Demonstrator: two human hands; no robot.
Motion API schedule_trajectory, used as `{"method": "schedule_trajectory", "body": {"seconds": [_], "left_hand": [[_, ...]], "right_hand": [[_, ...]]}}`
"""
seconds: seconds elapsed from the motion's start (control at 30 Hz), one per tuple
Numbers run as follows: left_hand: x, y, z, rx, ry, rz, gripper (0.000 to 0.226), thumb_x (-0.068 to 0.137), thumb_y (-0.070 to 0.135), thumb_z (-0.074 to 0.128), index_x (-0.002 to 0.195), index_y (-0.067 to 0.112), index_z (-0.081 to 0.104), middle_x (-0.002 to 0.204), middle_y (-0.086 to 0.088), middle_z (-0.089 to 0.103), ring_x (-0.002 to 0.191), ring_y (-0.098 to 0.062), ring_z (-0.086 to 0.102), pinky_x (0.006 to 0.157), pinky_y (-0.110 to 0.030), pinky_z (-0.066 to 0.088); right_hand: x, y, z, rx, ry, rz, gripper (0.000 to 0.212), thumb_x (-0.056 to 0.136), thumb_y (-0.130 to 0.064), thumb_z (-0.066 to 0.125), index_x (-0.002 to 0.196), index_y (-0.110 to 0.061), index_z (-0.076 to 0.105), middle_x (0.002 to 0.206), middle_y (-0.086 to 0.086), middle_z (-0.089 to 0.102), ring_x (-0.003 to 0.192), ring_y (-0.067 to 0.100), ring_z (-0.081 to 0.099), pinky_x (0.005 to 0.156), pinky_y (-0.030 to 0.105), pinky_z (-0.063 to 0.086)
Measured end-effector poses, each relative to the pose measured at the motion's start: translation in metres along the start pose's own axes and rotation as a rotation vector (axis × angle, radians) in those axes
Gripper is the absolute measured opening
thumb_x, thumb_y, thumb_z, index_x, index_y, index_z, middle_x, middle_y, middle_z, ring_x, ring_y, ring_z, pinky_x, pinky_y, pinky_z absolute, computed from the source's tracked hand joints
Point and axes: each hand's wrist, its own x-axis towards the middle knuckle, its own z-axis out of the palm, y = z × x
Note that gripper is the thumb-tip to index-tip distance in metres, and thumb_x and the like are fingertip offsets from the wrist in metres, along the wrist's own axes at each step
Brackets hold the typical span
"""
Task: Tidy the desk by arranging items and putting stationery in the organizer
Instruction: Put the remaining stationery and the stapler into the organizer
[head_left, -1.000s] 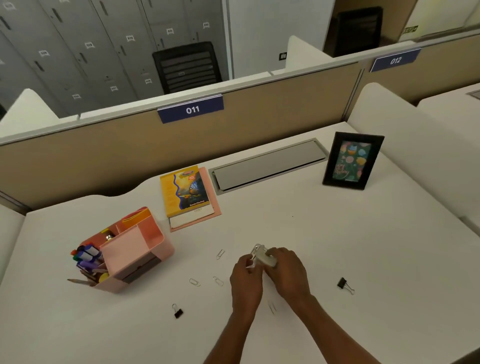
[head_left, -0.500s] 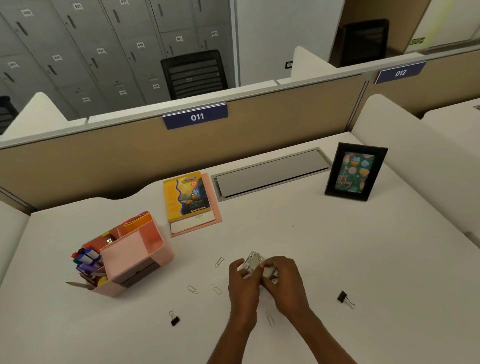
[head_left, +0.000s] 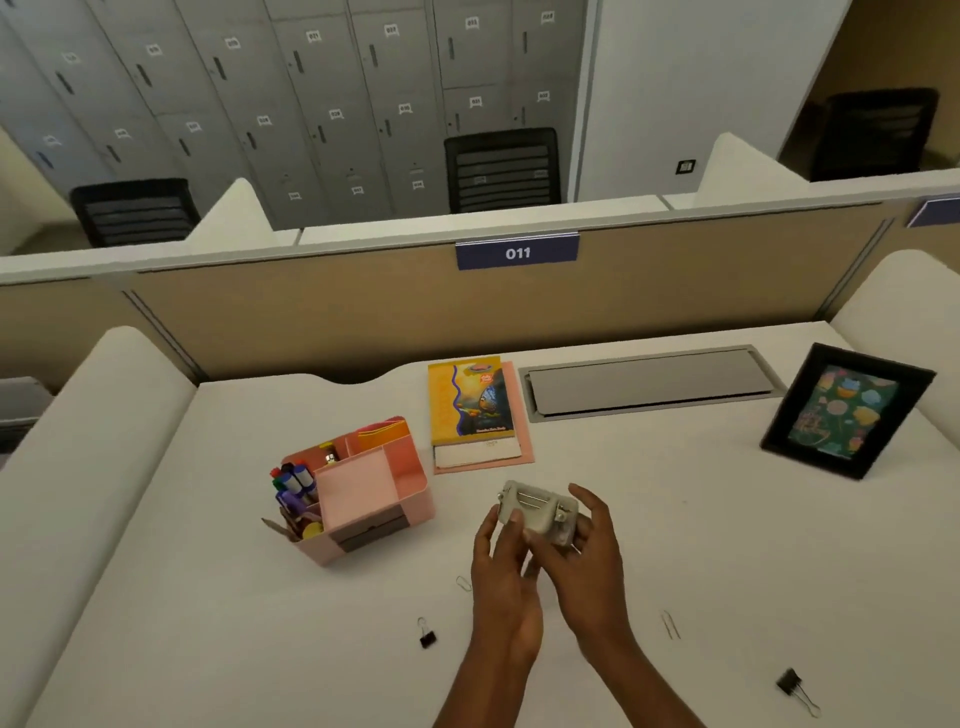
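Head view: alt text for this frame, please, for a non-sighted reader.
The left hand and right hand hold a small grey object over a white desk. A pink organizer stands left, a yellow book behind, a framed picture right; binder clips and paper clips lie loose.

The only text that reads clearly is the number "011", white on a blue plate (head_left: 517, 253) fixed at the top of the partition (head_left: 363, 312) behind the desk. A second blue plate (head_left: 935, 212) shows at the right edge, cut off by the border, and its number is not visible. The grey lockers (head_left: 260, 104) carry small white tags (head_left: 313, 36) with three-digit numbers, too blurred to read surely. The yellow book (head_left: 470, 400) has a logo and a line of small print, both not legible. The picture (head_left: 841, 410) in the frame (head_left: 872, 361) has curly writing, also unreadable.
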Motion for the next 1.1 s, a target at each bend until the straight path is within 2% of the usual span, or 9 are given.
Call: {"method": "schedule_trajectory", "body": {"seconds": [0.2,0.3,0.43,0.53,0.63,0.73,0.87,1.0,1.1], "left_hand": [[0.008,0.055,-0.024,-0.221,0.062,0.036,0.039,0.099,0.04,0.053,0.132,0.021,0.061,0.128,-0.007,0.067,0.124,-0.027,0.06,0.109,-0.052,0.041],[0.006,0.065,-0.038,-0.302,0.159,-0.025,0.037,0.1,0.037,0.05,0.127,0.015,0.062,0.126,-0.012,0.068,0.118,-0.032,0.062,0.103,-0.05,0.047],[0.0,0.064,-0.055,-0.306,0.167,-0.077,0.034,0.099,0.031,0.052,0.125,0.012,0.064,0.123,-0.014,0.069,0.114,-0.035,0.064,0.102,-0.05,0.048],[-0.003,0.061,-0.062,-0.315,0.173,-0.105,0.035,0.101,0.031,0.049,0.126,0.012,0.064,0.12,-0.013,0.071,0.114,-0.036,0.065,0.105,-0.052,0.045],[-0.005,0.061,-0.067,-0.317,0.181,-0.123,0.035,0.102,0.034,0.047,0.126,0.013,0.063,0.118,-0.012,0.071,0.112,-0.038,0.066,0.107,-0.055,0.043],[-0.007,0.067,-0.07,-0.318,0.189,-0.139,0.033,0.102,0.034,0.048,0.123,0.014,0.063,0.114,-0.011,0.073,0.109,-0.037,0.066,0.102,-0.052,0.048],[-0.005,0.072,-0.075,-0.34,0.197,-0.152,0.033,0.101,0.034,0.05,0.123,0.014,0.064,0.111,-0.01,0.074,0.109,-0.037,0.066,0.087,-0.047,0.053],[-0.003,0.075,-0.081,-0.345,0.199,-0.161,0.034,0.1,0.036,0.049,0.122,0.014,0.064,0.112,-0.011,0.074,0.109,-0.037,0.066,0.088,-0.047,0.053],[-0.001,0.076,-0.086,-0.328,0.198,-0.157,0.035,0.1,0.036,0.049,0.124,0.015,0.062,0.113,-0.01,0.074,0.11,-0.037,0.066,0.09,-0.048,0.052]], "right_hand": [[0.019,-0.04,0.077,-0.082,-0.159,-0.097,0.07,0.077,-0.018,0.085,0.132,-0.034,0.047,0.121,-0.004,0.068,0.103,0.008,0.07,0.081,0.023,0.06],[0.035,-0.055,0.113,-0.25,-0.249,-0.187,0.073,0.081,-0.025,0.082,0.14,-0.034,0.041,0.131,-0.004,0.059,0.114,0.012,0.062,0.085,0.02,0.057],[0.049,-0.066,0.151,-0.463,-0.317,-0.251,0.076,0.088,-0.02,0.075,0.151,-0.028,0.032,0.146,0.0,0.047,0.133,0.017,0.046,0.102,0.031,0.047],[0.055,-0.065,0.168,-0.624,-0.335,-0.267,0.073,0.093,-0.019,0.069,0.154,-0.021,0.028,0.15,0.003,0.044,0.137,0.02,0.041,0.1,0.024,0.037],[0.06,-0.061,0.179,-0.739,-0.341,-0.256,0.074,0.094,-0.02,0.068,0.155,-0.018,0.027,0.152,0.005,0.043,0.14,0.024,0.04,0.108,0.033,0.04],[0.065,-0.055,0.188,-0.85,-0.34,-0.258,0.072,0.094,-0.023,0.068,0.154,-0.017,0.029,0.152,0.006,0.04,0.139,0.025,0.041,0.108,0.036,0.042],[0.07,-0.049,0.199,-0.971,-0.351,-0.286,0.066,0.091,-0.025,0.071,0.148,-0.015,0.037,0.14,0.01,0.046,0.126,0.027,0.053,0.098,0.034,0.049],[0.074,-0.041,0.205,-1.135,-0.34,-0.324,0.059,0.09,-0.032,0.071,0.141,-0.017,0.043,0.133,0.009,0.054,0.121,0.028,0.057,0.095,0.036,0.051],[0.079,-0.036,0.208,-1.136,-0.362,-0.294,0.059,0.089,-0.033,0.072,0.139,-0.017,0.045,0.133,0.009,0.054,0.122,0.028,0.056,0.097,0.036,0.05]]}}
